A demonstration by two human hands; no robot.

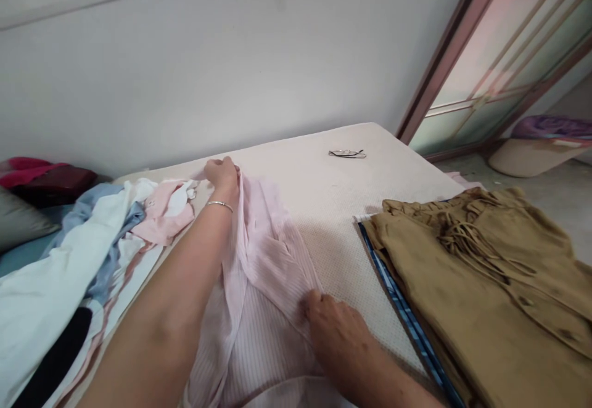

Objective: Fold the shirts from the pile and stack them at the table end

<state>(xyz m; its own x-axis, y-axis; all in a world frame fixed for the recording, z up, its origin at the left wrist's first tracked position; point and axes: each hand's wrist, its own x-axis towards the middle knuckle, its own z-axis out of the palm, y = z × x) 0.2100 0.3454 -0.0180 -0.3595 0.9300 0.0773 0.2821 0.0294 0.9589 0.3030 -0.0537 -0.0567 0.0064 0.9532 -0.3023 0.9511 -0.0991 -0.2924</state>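
Note:
A pale pink striped shirt lies spread out in front of me on the cream bed cover. My left hand, with a thin bracelet at the wrist, pinches the shirt's upper left part near the far edge. Lower down, my right hand has its fingers closed on the right edge of the same shirt. Part of the shirt's left side is hidden behind my left forearm.
Olive-brown drawstring trousers top a folded stack on the right. To the left lie white, blue and pink garments. Eyeglasses rest on the cover near the wall. A bin stands on the floor at far right.

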